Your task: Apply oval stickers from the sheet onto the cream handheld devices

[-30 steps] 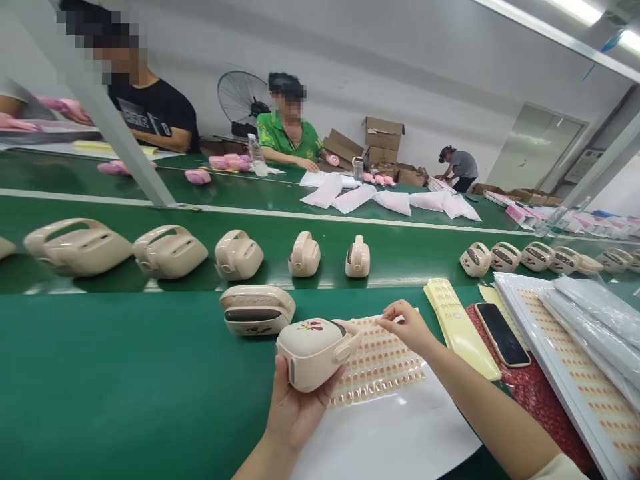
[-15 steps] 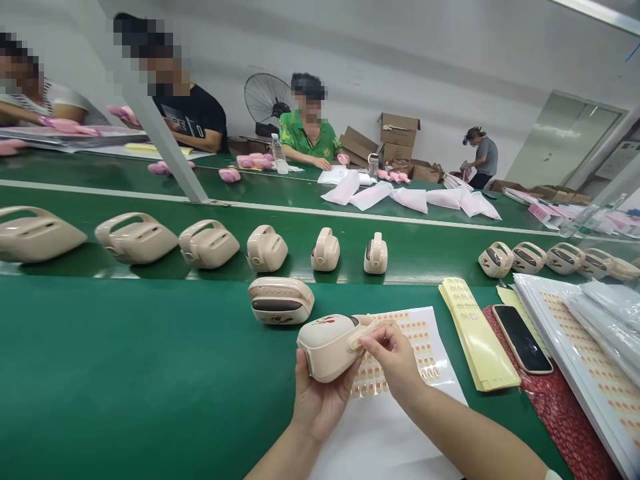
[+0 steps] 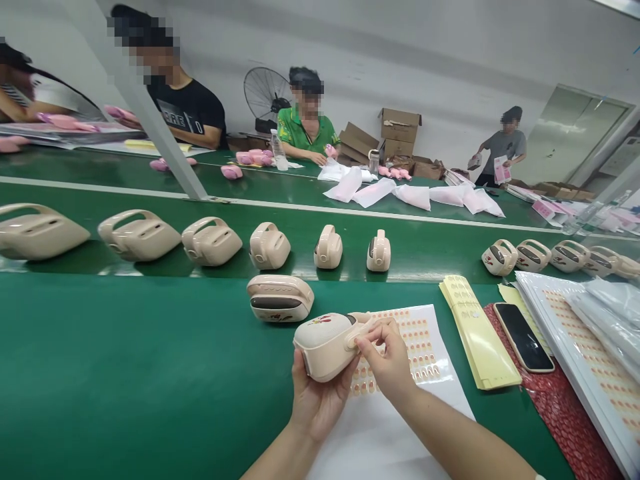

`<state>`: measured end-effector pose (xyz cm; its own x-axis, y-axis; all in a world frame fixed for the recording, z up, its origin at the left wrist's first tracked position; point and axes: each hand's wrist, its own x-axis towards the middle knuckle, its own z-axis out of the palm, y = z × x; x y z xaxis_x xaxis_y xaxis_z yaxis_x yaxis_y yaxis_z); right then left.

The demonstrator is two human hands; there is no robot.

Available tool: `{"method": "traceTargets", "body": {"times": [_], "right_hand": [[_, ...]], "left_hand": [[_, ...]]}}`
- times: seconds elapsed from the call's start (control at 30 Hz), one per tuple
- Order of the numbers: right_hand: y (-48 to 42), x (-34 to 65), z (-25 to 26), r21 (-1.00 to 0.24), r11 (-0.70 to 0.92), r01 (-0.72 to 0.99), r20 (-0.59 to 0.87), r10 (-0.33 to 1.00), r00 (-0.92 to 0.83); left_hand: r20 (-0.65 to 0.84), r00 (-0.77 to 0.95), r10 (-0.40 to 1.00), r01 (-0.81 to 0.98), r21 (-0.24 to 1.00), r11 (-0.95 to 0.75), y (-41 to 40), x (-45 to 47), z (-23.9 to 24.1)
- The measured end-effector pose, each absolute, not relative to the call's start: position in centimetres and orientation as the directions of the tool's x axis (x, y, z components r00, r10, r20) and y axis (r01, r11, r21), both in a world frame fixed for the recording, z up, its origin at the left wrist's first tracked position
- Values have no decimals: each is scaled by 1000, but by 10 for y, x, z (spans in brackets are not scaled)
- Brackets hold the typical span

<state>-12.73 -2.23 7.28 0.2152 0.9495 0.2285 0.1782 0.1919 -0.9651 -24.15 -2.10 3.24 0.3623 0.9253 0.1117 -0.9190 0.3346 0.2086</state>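
Observation:
My left hand (image 3: pixel 320 403) cups a beige portable speaker (image 3: pixel 325 357) with a carry handle from below, thumb on its near left end. The speaker is tilted, its pale front with a small red print facing up. At the round handle joint on its right side, the fingertips of my right hand (image 3: pixel 387 357) are pinched together and touch it; whatever may be between them is too small to make out. Under both hands lies a white sheet of small orange stickers (image 3: pixel 420 333), partly covered by them. Just behind stands a second beige speaker (image 3: pixel 281 300), upright with its handle raised.
Several more speakers (image 3: pixel 213 241) line the green bench (image 3: pixel 125 367). To the right are yellow sticker strips (image 3: pixel 477 333), a phone (image 3: pixel 524 337), red bubble wrap (image 3: pixel 560 413) and stacked sticker sheets (image 3: pixel 575 353). Co-workers sit across the bench, near a slanted post (image 3: pixel 160 133).
The held speaker and both hands have shifted very slightly left; the right fingertips stay at the handle joint. At the far right, a person has turned and now holds a pink-and-white item.

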Motion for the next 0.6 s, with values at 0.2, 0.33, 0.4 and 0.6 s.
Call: {"method": "traceTargets", "body": {"times": [0.2,0.33,0.4,0.6], "right_hand": [[-13,-106,84,-933,14,359,48,995,84],[9,-63,79,-837,-40,545,-40,999,11],[20,-39,71,-708,-32,705,34,996,79],[29,-12,39,-577,2,817,73,996,49]], "left_hand": [[20,398,917,-885,273,378,-23,-248,30],[-81,436,896,-852,283,440,-26,-258,20],[-100,428,898,-849,297,438,-26,-262,16],[-159,340,927,-844,383,376,-22,-257,25]]}}
